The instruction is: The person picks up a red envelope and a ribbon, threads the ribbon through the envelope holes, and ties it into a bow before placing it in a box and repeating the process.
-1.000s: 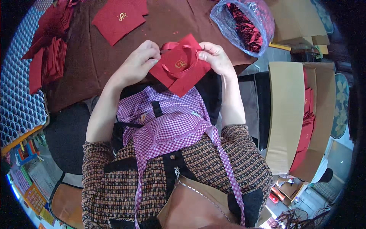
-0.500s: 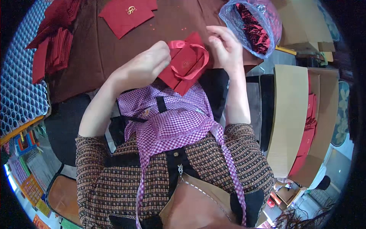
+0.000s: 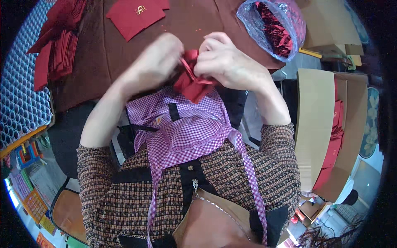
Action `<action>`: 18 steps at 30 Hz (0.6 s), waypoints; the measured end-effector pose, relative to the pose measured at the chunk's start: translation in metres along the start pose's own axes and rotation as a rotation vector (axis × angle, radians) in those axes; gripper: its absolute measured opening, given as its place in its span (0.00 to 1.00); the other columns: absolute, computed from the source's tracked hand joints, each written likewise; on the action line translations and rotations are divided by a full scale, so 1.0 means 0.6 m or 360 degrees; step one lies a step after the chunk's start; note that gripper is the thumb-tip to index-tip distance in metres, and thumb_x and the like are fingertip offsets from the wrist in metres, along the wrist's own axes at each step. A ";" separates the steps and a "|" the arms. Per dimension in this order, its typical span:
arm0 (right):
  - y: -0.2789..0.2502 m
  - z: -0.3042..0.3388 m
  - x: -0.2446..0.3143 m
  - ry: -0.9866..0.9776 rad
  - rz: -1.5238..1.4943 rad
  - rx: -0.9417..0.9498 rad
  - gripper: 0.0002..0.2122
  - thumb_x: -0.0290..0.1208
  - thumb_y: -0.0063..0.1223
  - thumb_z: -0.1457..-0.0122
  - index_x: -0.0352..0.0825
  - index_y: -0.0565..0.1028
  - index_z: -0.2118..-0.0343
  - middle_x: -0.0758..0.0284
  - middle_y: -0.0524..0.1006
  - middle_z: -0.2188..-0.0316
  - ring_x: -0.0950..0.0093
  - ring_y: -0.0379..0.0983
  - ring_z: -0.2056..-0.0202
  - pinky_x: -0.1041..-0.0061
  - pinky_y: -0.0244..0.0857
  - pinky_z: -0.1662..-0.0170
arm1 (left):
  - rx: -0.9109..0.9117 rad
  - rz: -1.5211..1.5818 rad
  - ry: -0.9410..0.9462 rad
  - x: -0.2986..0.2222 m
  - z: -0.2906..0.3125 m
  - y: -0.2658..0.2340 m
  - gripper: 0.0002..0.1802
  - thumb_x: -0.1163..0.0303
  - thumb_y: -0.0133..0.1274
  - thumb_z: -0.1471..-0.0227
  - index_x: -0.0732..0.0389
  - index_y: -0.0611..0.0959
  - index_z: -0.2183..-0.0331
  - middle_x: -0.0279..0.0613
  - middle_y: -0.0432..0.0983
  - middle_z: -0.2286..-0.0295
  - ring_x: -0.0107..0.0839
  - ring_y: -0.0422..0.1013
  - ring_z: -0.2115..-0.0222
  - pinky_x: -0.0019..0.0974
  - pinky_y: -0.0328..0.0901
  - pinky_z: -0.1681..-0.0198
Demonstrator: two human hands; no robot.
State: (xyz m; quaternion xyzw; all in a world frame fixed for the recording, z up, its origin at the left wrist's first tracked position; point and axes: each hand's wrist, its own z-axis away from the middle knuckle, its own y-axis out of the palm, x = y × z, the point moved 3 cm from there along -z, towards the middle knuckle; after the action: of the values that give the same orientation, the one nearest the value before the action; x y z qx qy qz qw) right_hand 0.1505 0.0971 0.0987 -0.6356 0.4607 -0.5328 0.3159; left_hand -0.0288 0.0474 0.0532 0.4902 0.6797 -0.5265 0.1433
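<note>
A small red folded-paper gift box (image 3: 192, 91) with a pointed lower corner is between my hands, above my lap at the table's near edge. A glossy red ribbon (image 3: 188, 68) crosses its face. My left hand (image 3: 159, 60), blurred by motion, is closed at the ribbon's upper left part. My right hand (image 3: 225, 64) is closed over the box's right side, its curled fingers gripping the ribbon. Both hands hide much of the box, and the fingertips are mostly out of sight.
A flat red paper piece with a gold mark (image 3: 136, 18) lies on the brown-covered table (image 3: 93, 53). Stacked red pieces (image 3: 62, 56) stand at the left. A clear bluish plastic bag (image 3: 248, 27) holds red ribbons at the far right. A cardboard box (image 3: 316, 124) with red pieces stands at the right.
My right hand has come left and closed over the box and ribbon; it was open and apart before. My left hand has moved slightly up and left. The ribbon loop is now pulled narrower.
</note>
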 end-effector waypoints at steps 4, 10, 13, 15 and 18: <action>-0.003 0.013 0.004 0.0039 -0.0023 -0.0027 0.04 0.23 0.56 0.56 0.38 0.74 0.75 0.71 0.69 0.79 0.72 0.68 0.67 0.62 0.54 0.45 | -0.0235 0.0791 -0.0827 0.045 0.015 -0.068 0.13 0.66 0.42 0.41 0.66 0.75 0.62 0.36 0.72 0.68 0.21 0.68 0.70 0.27 0.65 0.69; -0.011 0.014 -0.024 0.0220 0.0114 -0.0210 0.07 0.23 0.57 0.55 0.37 0.76 0.71 0.68 0.72 0.75 0.69 0.68 0.64 0.65 0.54 0.46 | -0.0723 0.0336 -0.1063 0.076 0.040 -0.065 0.14 0.64 0.48 0.43 0.66 0.76 0.62 0.36 0.74 0.69 0.23 0.70 0.69 0.28 0.65 0.64; -0.004 0.017 -0.031 0.0261 0.0137 -0.0424 0.07 0.23 0.58 0.55 0.37 0.76 0.71 0.68 0.71 0.76 0.68 0.68 0.64 0.65 0.55 0.48 | -0.0593 0.0327 -0.0755 0.071 0.059 -0.034 0.14 0.67 0.50 0.45 0.66 0.76 0.60 0.38 0.74 0.66 0.25 0.71 0.66 0.28 0.65 0.61; -0.002 0.014 -0.032 0.0301 0.0127 -0.0482 0.07 0.23 0.58 0.55 0.37 0.76 0.70 0.68 0.72 0.76 0.69 0.68 0.64 0.65 0.55 0.48 | -0.0340 0.0661 -0.1009 0.052 0.075 0.020 0.20 0.69 0.57 0.51 0.67 0.75 0.57 0.42 0.75 0.63 0.27 0.71 0.64 0.30 0.66 0.60; 0.010 0.012 -0.038 0.0382 0.0109 -0.0551 0.07 0.25 0.58 0.53 0.37 0.77 0.69 0.69 0.73 0.75 0.69 0.69 0.64 0.67 0.56 0.49 | -0.0388 0.0644 -0.0786 0.021 0.060 0.071 0.19 0.70 0.56 0.51 0.69 0.75 0.57 0.41 0.76 0.66 0.24 0.71 0.66 0.28 0.66 0.62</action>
State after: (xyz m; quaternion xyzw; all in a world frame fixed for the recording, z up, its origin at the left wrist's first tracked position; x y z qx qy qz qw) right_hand 0.1559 0.1150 0.0830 -0.5963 0.6011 -0.5066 0.1627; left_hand -0.0117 0.0217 0.0055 0.4522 0.5713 -0.5050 0.4628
